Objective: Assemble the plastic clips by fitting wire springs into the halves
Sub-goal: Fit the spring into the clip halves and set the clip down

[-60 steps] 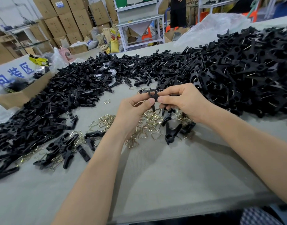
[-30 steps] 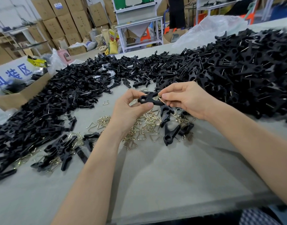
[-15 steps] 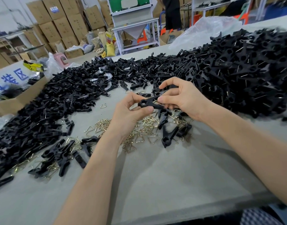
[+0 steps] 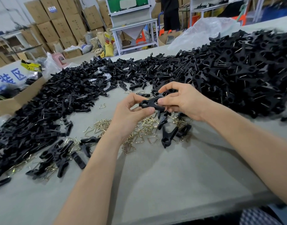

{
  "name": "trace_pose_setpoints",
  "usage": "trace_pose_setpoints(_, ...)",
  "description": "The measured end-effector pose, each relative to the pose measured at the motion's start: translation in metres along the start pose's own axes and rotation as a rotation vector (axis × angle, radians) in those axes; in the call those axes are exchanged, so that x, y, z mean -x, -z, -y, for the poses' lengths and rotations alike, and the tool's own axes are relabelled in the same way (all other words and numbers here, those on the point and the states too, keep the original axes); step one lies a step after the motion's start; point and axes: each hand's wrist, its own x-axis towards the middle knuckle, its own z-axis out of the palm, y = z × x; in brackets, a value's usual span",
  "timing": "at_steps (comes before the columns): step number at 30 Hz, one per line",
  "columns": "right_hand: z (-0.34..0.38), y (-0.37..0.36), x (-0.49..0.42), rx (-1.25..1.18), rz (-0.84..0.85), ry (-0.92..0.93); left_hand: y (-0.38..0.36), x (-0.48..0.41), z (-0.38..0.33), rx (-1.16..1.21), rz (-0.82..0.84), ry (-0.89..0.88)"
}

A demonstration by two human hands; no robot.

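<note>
Clip (image 4: 151,104) was held centre-frame above the springs (image 4: 144,129), long axis left to right, ring end pinched in the left hand (image 4: 131,115), other end pinched in the right hand (image 4: 181,101).

bright even indoor light | soft shadows | wide-angle warp, edges blurred

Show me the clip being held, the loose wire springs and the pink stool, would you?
held clip (image 4: 150,103): head view, on its black body beside the ring end.
wire springs (image 4: 102,125): head view, middle of the brass-coloured heap.
pink stool (image 4: 57,55): head view, on its seat.
</note>
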Motion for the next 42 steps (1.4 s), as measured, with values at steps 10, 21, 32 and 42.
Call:
trace_pose_setpoints(10, -0.005, -0.003, -0.002, 0.012, -0.007, -0.045, -0.001, 0.000, 0.000, -0.045, -0.007, 0.016)
trace_pose_setpoints(21, -0.001, -0.004, -0.002, -0.399, 0.071, -0.051, -0.019, 0.004, -0.007, 0.183, -0.028, 0.014)
trace_pose_setpoints(32, 0.000, -0.017, 0.006, -0.571, 0.237, -0.114, -0.026, 0.009, -0.012, 0.252, -0.004, 0.050)
trace_pose_setpoints(42, -0.001, -0.014, 0.005, -0.382, 0.252, -0.164, -0.032, 0.012, -0.014, -0.302, -0.149, -0.115)
